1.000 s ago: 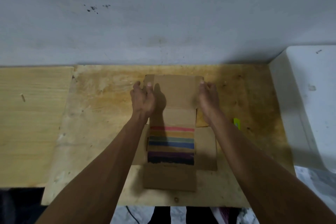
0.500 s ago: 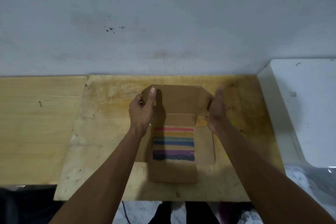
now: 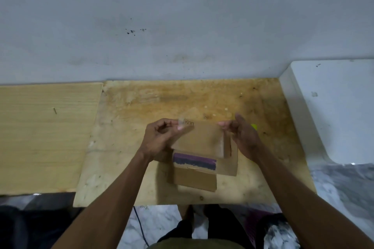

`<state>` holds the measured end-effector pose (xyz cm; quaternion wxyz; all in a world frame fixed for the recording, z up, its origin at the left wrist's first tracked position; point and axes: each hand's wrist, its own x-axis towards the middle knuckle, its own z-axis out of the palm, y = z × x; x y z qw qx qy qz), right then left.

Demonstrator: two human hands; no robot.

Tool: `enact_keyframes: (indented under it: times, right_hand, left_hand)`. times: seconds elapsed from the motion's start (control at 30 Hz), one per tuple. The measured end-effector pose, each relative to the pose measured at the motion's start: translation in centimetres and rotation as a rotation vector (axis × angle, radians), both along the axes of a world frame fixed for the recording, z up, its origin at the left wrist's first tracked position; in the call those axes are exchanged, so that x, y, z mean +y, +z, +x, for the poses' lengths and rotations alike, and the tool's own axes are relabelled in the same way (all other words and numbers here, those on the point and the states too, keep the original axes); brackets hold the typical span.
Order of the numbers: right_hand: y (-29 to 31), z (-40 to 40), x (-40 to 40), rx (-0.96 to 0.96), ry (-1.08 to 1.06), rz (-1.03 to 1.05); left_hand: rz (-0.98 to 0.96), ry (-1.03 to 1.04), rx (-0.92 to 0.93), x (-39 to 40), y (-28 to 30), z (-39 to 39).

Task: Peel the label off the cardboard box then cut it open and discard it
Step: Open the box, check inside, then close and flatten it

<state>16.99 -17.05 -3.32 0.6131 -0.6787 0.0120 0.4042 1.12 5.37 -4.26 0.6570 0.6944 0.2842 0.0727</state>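
Wall (image 3: 182, 16): grey, fills the upper half of my view; a few dark specks left of centre.

Bench (image 3: 125, 127): stained plywood sheet butted against the wall; a paler wooden board (image 3: 44, 135) lies along its left side; a white block (image 3: 336, 111) stands at its right end.

Cardboard box (image 3: 198, 141): brown, opened out, at the middle of the bench toward the near edge; the far panel is raised and folded toward me, held at both of its upper corners; I read small dark print near its upper left corner, too small to make out fully; the near part lies flat on the bench, showing a purple and dark blue band (image 3: 195, 161) across it and a plain flap (image 3: 195, 179) nearest me.

Left hand (image 3: 159, 137): fingers curled, thumb and fingertips pinched together on the upper left corner of the raised panel.

Right hand (image 3: 243, 137): at the panel's upper right corner, fingertips against the cardboard edge; whether it grips or only steadies, I cannot tell.

Yellow-green object (image 3: 254, 126): small, on the bench just behind the right hand, mostly hidden.
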Motion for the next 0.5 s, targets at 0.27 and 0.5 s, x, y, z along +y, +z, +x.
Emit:
enact_keyframes:
  times: [0.27,0.5]
  right_hand:
    - [-2.2,-4.4,0.0,-0.515,0.122,-0.254]
    - [-4.0,-6.6,-0.6,-0.758,0.351,-0.495]
  left_hand:
    - [0.258,-0.090,0.060,-2.2,-1.8,-2.1]
    - [0.599,-0.171,0.271,-2.8,-2.7,-2.1]
